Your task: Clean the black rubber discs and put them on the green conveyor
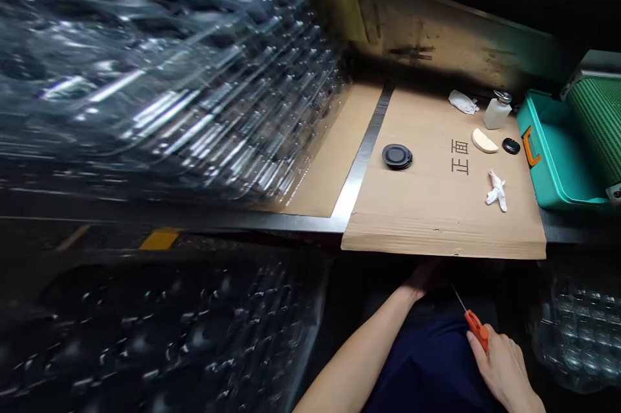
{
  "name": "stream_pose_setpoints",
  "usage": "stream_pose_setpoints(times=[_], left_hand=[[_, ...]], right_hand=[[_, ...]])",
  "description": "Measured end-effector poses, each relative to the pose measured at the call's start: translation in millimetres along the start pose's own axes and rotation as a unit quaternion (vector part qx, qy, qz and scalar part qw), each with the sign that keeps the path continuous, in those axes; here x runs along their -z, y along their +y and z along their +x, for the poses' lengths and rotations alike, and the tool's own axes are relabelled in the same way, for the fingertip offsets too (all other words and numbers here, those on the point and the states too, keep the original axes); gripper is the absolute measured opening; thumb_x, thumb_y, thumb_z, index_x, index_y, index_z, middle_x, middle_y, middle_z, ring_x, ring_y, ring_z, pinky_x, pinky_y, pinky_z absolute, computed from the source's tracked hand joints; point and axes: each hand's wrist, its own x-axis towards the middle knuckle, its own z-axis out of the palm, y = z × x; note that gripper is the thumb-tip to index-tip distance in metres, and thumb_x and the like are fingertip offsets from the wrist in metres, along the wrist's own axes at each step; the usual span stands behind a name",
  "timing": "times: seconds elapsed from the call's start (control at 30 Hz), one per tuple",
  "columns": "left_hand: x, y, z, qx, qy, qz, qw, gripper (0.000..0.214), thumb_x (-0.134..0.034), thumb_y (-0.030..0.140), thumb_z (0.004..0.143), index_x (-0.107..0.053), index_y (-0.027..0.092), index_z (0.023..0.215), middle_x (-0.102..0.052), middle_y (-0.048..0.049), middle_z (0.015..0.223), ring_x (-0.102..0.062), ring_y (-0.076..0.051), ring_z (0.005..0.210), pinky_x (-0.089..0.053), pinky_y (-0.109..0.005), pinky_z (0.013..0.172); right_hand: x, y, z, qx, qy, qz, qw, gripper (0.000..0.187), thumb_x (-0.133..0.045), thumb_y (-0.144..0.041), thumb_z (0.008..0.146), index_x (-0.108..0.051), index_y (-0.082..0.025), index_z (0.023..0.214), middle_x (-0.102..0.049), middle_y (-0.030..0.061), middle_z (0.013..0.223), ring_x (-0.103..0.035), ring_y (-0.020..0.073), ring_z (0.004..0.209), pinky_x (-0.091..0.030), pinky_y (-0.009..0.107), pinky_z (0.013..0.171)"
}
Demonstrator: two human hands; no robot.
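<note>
My right hand [504, 368] is low at the right, over my lap, closed round a small tool with an orange handle [478, 329] and a thin metal tip pointing up and left. My left hand [421, 278] reaches forward beneath the front edge of the cardboard sheet [436, 219]; its fingers are hidden in the dark under that edge. On the cardboard lie a black round disc [396, 156], a white twisted scrap [497, 191], a cream oval piece [484, 141], a small black cap [511, 145], a white bottle [497, 110] and a crumpled white cloth [462, 101].
Blurred stacks of clear plastic trays [160, 76] fill the upper left; more lie at the lower left [194, 335] and lower right [577, 335]. A teal bin [557, 167] and a green belt [599, 122] stand at the right. A metal strip [361, 160] divides the bench.
</note>
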Motion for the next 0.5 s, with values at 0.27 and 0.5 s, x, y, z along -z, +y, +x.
stream_pose_setpoints(times=[0.27,0.5], left_hand=[[16.1,6.6,-6.9,-0.05,0.021,0.058,0.997,0.059,-0.086,0.049,0.07,-0.073,0.012,0.115,-0.071,-0.0198,0.124,-0.067,-0.039,0.113,-0.058,-0.055,0.09],[7.4,-5.4,-7.5,-0.149,0.039,0.169,0.974,0.057,-0.097,0.022,0.047,-0.079,0.019,0.101,-0.074,-0.0119,0.12,-0.056,-0.038,0.129,-0.038,-0.051,0.117]], right_hand=[[20.0,-18.3,16.7,0.006,-0.036,-0.06,0.998,0.046,-0.029,-0.051,0.105,-0.063,-0.021,0.106,-0.075,0.0094,0.086,-0.074,0.032,0.086,-0.049,0.036,0.072],[35.3,-12.8,25.5,0.007,-0.039,-0.051,0.998,0.046,-0.031,-0.054,0.104,-0.064,-0.023,0.101,-0.075,0.0082,0.089,-0.074,0.0313,0.089,-0.048,0.034,0.073]])
